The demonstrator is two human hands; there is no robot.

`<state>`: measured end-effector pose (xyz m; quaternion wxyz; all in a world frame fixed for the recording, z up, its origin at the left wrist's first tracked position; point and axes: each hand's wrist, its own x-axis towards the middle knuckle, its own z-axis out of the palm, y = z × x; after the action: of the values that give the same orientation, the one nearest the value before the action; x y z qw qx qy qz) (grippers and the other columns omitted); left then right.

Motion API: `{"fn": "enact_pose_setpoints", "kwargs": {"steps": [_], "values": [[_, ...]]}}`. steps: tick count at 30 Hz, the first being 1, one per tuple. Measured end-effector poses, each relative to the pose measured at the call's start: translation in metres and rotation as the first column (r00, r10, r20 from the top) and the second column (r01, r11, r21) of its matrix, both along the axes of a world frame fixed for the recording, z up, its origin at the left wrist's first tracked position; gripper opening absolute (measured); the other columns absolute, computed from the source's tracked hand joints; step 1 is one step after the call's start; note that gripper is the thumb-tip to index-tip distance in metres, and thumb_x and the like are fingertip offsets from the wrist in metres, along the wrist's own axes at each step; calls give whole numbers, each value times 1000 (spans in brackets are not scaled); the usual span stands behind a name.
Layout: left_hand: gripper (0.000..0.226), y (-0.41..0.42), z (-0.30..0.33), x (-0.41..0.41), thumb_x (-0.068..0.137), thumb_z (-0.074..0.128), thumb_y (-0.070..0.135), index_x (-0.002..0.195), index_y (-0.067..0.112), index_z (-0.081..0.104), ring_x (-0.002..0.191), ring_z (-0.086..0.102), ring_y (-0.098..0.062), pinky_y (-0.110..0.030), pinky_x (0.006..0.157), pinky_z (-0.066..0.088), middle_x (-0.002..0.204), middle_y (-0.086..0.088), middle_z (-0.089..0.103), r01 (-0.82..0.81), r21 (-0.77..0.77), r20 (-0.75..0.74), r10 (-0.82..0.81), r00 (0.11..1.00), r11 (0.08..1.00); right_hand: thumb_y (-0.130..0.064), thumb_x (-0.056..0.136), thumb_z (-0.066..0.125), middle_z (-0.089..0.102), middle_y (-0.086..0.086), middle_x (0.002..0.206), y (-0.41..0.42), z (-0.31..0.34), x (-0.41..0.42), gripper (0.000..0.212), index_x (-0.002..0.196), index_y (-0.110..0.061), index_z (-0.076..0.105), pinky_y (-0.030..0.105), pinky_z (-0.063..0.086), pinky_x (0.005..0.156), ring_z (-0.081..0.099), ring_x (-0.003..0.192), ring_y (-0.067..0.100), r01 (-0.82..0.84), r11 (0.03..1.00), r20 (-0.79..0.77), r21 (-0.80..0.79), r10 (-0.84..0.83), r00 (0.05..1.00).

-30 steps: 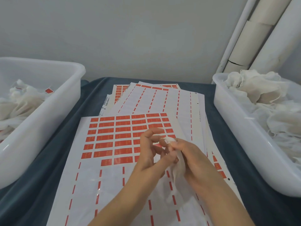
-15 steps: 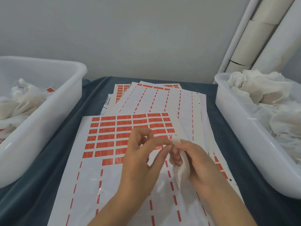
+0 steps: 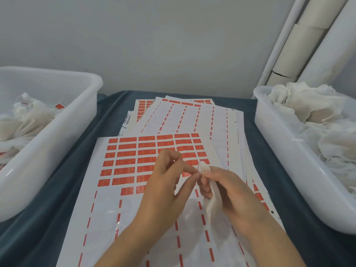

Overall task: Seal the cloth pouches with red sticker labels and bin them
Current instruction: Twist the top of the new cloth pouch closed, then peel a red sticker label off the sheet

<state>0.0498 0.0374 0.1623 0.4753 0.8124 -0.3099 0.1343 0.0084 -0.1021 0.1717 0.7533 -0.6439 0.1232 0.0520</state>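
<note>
Plain grey wall rises behind a bench (image 3: 81,189) draped in a dark blue, faintly napped cloth, and pale cylindrical tubes (image 3: 300,47) lean in the right corner. Across the middle lies a fanned stack of glossy white sticker sheets (image 3: 192,120); the top sheet (image 3: 107,214) carries a grid of small rectangular red sticker labels (image 3: 131,162) in its upper half, while its lower half shows only the slick backing with thin red dashes between the peeled places. 2 translucent white plastic bins with rounded rims flank the sheets. The left bin (image 3: 57,143) holds soft, crumpled cloth pouches, one showing a red label (image 3: 59,106). The right bin (image 3: 292,170) is piled with loose, gauzy white pouches (image 3: 312,106), frayed at their edges. Over the top sheet, the right hand (image 3: 231,191) has its grip closed round a limp white cloth pouch (image 3: 212,205), whose gathered neck sticks up above the fingers and whose body hangs down below the palm. The left hand (image 3: 165,184) has thumb and forefinger pinched together right at that neck, touching it, the other fingers curled up behind; whether a label sits between the fingertips cannot be told.
</note>
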Motion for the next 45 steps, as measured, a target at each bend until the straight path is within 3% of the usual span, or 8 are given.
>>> {"fn": "enact_pose_setpoints", "kwargs": {"steps": [3, 5, 7, 9, 20, 28, 33, 45], "values": [[17, -4, 4, 0, 88, 52, 34, 73, 26, 55, 81, 49, -3, -8, 59, 45, 88, 16, 46, -9, -198, -360, -64, 931, 980, -40, 75, 57, 62, -8, 67, 1, 1, 0, 28, 90, -16, 61, 14, 47, 62, 61, 60, 5, -26, 999, 30, 30, 26, 999], [19, -1, 6, 7, 85, 61, 21, 66, 16, 62, 67, 51, -11, -15, 51, 43, 78, 1, 54, -139, -501, -784, -380, 491, 854, -42, 69, 60, 64, -9, 74, 1, 1, 0, 35, 98, -22, 62, 14, 47, 63, 63, 64, 3, -33, 999, 54, 37, 31, 998], [10, 9, 8, 10, 75, 69, 15, 70, 7, 67, 62, 50, -14, -20, 49, 41, 75, -7, 56, -230, -729, -671, -739, 57, 645, -42, 66, 62, 65, -11, 74, 1, 1, 0, 33, 97, -29, 64, 14, 48, 61, 63, 64, 2, -23, 998, 66, 58, 19, 998], [12, 18, 8, 12, 68, 76, 10, 74, 4, 66, 64, 50, -16, -22, 50, 42, 78, -9, 55, -296, -825, -495, -868, -32, 481, -38, 68, 63, 65, -10, 74, 1, -1, 0, 31, 98, -31, 65, 15, 48, 60, 62, 62, 3, -17, 994, 68, 107, 10, 998], [28, 18, 1, 25, 88, 47, 24, 71, 16, 68, 87, 69, -24, -40, 77, 55, 86, -7, 69, -236, -882, -470, -787, 400, 407, -44, 77, 57, 70, -9, 97, 5, -11, 3, 27, 104, -46, 60, 25, 53, 83, 66, 90, 8, -82, 995, 73, -59, 86, 994], [31, 14, 12, 14, 69, 47, 56, 97, 41, 44, 53, 55, 1, -8, 41, 39, 59, 17, 56, -227, -292, -476, 65, 877, 929, -50, 87, 48, 43, -10, 140, -21, -18, 6, 49, 132, -38, 35, 39, 36, 105, 45, 126, 17, 171, 473, 28, -864, -293, 956], [45, 2, -12, 10, 87, 41, 57, 130, 48, 32, 106, 54, 0, -21, 90, 47, 127, 26, 48, -69, 516, -185, 191, 964, 854, -46, 82, 60, 47, -16, 132, -15, -16, 7, 49, 123, -47, 32, 33, 44, 95, 49, 109, 5, 237, 643, 91, -728, -253, 963], [36, 1, -20, 15, 87, 51, 45, 124, 44, 49, 98, 51, -6, -25, 92, 49, 118, 17, 51, -122, 337, -288, 226, 931, 934, -26, 74, 75, 71, 5, 100, -21, -17, 16, 39, 110, -26, 60, 55, 51, 86, 67, 93, 31, 37, 987, -212, -157, -70, 975]]}}
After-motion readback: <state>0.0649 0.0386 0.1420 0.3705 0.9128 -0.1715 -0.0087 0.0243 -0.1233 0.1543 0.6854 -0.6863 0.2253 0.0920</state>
